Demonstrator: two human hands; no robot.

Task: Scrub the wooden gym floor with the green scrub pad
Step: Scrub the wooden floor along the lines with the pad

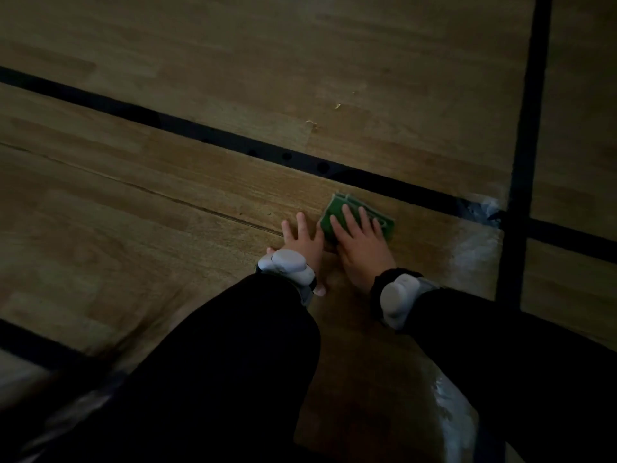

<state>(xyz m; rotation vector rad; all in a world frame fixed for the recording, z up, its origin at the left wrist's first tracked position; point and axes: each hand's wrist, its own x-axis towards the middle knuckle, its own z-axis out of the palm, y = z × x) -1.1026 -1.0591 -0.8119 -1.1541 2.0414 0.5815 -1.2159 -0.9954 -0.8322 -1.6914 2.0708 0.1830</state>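
The fingers [354, 219] of the right hand [362, 243] are stretched straight and laid flat on the green scrub pad [337, 208], which is pressed against the wooden gym floor [200, 195] just below a black painted line [233, 138]. The left hand [302, 240] is placed flat on the boards just beside the pad, its fingers spread and nothing held. A white device [283, 264] is worn at each wrist above dark sleeves [233, 345]. A pale, smeared patch [474, 252] is seen to the right of the pad.
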